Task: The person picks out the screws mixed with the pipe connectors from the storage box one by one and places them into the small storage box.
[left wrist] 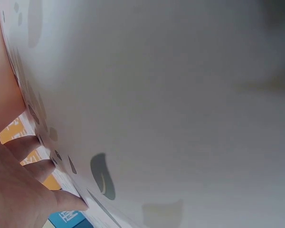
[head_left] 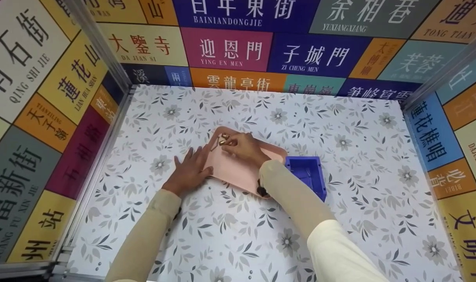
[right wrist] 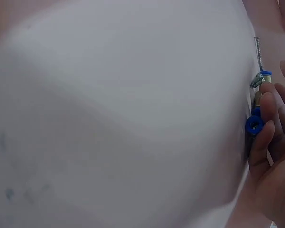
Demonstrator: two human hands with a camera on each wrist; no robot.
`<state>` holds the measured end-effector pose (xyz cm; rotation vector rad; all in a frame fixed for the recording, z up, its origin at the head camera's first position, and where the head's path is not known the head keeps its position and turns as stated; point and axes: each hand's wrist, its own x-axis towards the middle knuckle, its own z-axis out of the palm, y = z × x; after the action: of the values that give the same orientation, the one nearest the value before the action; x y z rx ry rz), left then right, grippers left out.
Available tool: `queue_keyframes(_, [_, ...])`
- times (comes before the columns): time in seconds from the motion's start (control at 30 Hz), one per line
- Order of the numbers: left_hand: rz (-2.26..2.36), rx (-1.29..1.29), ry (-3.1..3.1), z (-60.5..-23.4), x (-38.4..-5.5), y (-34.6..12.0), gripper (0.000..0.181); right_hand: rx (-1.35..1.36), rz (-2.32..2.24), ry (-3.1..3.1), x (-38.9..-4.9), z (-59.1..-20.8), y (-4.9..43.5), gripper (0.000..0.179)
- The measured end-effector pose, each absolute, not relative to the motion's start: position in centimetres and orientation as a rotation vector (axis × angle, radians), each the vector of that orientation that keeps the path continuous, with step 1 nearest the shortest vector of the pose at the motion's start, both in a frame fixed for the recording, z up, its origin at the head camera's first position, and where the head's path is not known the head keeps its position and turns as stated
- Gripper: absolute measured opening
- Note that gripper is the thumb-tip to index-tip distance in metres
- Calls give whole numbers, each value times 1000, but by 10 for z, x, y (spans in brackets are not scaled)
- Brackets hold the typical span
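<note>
A pink tray (head_left: 232, 170) lies tilted across the middle of the table. Over its far left part, my right hand (head_left: 244, 149) pinches among a small cluster of brass pipe fittings (head_left: 223, 139). Seen from the right wrist, these fittings have blue rings (right wrist: 254, 124), and the curled fingers (right wrist: 268, 102) are on a brass body. Beside them a screw (right wrist: 259, 54) lies on the tray. My left hand (head_left: 189, 170) rests with spread fingers at the tray's left edge, the thumb by the near rim. In the left wrist view its fingers (left wrist: 26, 147) reach down to the tabletop.
A blue bin (head_left: 323, 182) stands against the tray's right side, with a few thin metal pieces (head_left: 308, 172) inside, partly behind the right forearm. The table has a leaf-and-flower cover (head_left: 359, 219). Sign-patterned panels (head_left: 226, 49) wall off the back and both sides.
</note>
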<state>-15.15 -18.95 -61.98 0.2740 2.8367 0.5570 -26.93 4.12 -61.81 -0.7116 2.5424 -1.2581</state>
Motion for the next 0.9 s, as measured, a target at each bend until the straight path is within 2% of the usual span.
queue_keyframes(0.5, [592,294,2833,-619,-151,-192,75,-656,-1084,2712,-270,-621,35,14])
queue_keyframes(0.9, [574,288,2844,-619,-153,-190,76,-736,-888,2787,-271,-618,34,7])
